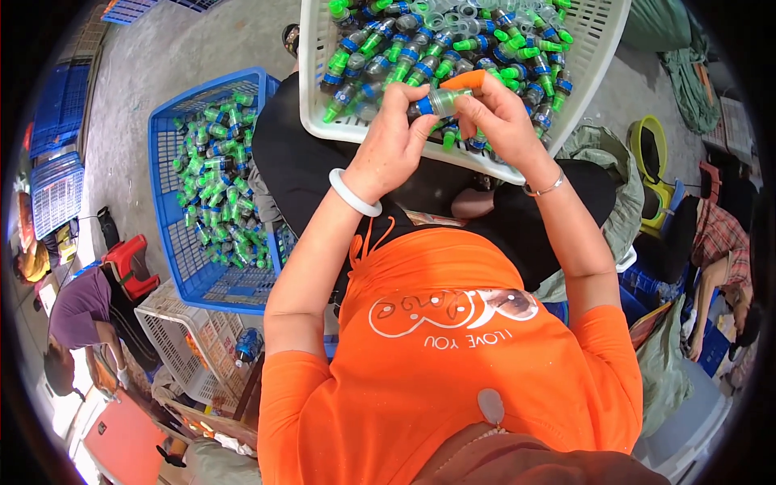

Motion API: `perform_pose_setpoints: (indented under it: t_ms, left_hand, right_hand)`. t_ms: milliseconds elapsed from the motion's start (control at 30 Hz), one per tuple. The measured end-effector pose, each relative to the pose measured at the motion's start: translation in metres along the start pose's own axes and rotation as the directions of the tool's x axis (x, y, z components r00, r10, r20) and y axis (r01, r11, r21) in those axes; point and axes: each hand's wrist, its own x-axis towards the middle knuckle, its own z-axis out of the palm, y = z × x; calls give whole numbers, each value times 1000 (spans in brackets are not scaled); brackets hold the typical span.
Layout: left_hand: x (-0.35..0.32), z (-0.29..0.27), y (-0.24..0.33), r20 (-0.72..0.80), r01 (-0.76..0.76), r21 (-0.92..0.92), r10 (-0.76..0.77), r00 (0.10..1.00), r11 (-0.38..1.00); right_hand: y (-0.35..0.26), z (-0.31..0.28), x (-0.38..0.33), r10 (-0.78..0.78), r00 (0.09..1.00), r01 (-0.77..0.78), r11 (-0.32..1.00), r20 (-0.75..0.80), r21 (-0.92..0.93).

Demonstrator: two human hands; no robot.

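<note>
Over the near edge of a white plastic basket (317, 97), my two hands meet at one small bottle-shaped piece (441, 103) with a dark body, a blue band and a clear green-tinted top. My left hand (390, 141), a white bangle on its wrist, is closed round the dark end. The thumb and fingers of my right hand (503, 121) pinch the clear end; an orange cover wraps one of its fingers. Beneath them the basket holds many similar small bottles (420, 48) with bright green tips, and loose clear caps (465, 20) lie at its far side.
A blue crate (166, 242) full of green-topped bottles stands on the concrete floor to my left. Below it is a white crate (174, 339). Green sacking (602, 162) lies at my right. Bent-over people work at the far left (81, 307) and far right (719, 242).
</note>
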Motion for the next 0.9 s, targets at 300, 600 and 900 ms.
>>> perform_pose_setpoints:
  t_ms: [300,600,900]
  left_hand:
    - [-12,-10,-3,187,265,-276,-219,958,924]
    - [-32,-26,-17,2,273,-283,-284,959,920]
    - [-44,-112,-52,-516,312,782,281,809,539]
  right_hand:
    - [6,5,-6,-237,967,253,842,94,-476]
    - [-2,15,20,-72,979,182,743,193,-644]
    - [48,-62,111,-425,894,128,-68,145,-989]
